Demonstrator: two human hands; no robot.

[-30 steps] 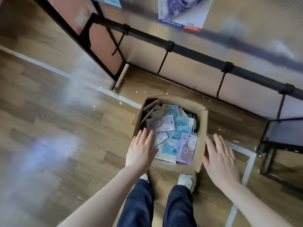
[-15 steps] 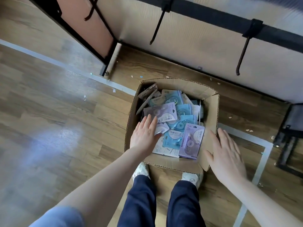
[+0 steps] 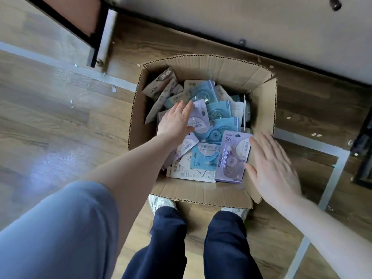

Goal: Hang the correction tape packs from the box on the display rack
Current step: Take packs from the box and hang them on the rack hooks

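Note:
An open cardboard box (image 3: 205, 67) stands on the floor in front of my feet. It is full of correction tape packs in blue, purple and brown. My left hand (image 3: 174, 121) is inside the box, fingers apart, lying flat on a purple pack (image 3: 199, 115). Over the box's right front corner, my right hand (image 3: 271, 168) is open, its thumb and fingers touching the edge of another purple pack (image 3: 231, 158) marked 36. Neither hand has closed on a pack. Of the display rack, only one hook tip (image 3: 335, 4) shows at the top right.
The rack's pale back panel (image 3: 221, 21) runs along the top behind the box. A black frame with a reddish board (image 3: 80, 19) stands at the upper left, another black frame (image 3: 364, 158) at the right edge. Grey tape lines (image 3: 330, 178) mark the wood floor.
The view has dropped closer to the box. My left hand has slid deeper into the box onto the purple pack. My right hand has come from outside the box wall to the pack marked 36.

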